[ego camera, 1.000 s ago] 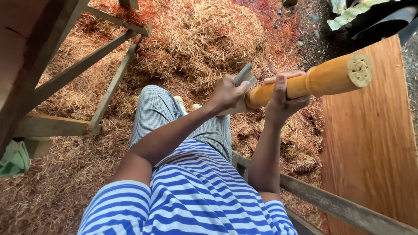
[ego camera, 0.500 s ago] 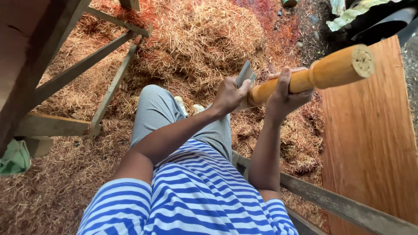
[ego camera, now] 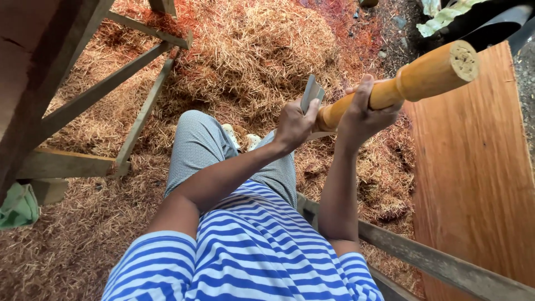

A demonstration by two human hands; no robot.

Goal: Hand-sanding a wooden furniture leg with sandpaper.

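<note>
A thick yellow bamboo pole point(ego camera: 429, 75) slants up to the right, its cut end toward the camera. My right hand point(ego camera: 365, 111) is wrapped around the pole near its middle. My left hand point(ego camera: 295, 122) grips a flat grey metal blade point(ego camera: 311, 92) held against the pole's lower end, edge upright. Both arms reach out over my blue-and-white striped shirt and grey checked trousers.
A deep layer of reddish-brown shavings point(ego camera: 251, 50) covers the ground. A wooden frame of slanted bars point(ego camera: 106, 89) stands at the left. A large orange-brown board point(ego camera: 473, 184) lies at the right, with a wooden rail point(ego camera: 434, 262) in front. A green cloth point(ego camera: 19, 206) lies far left.
The pole has risen and tilted more steeply upward to the right. Both hands moved up slightly with it, and the blade stays against the pole's lower end.
</note>
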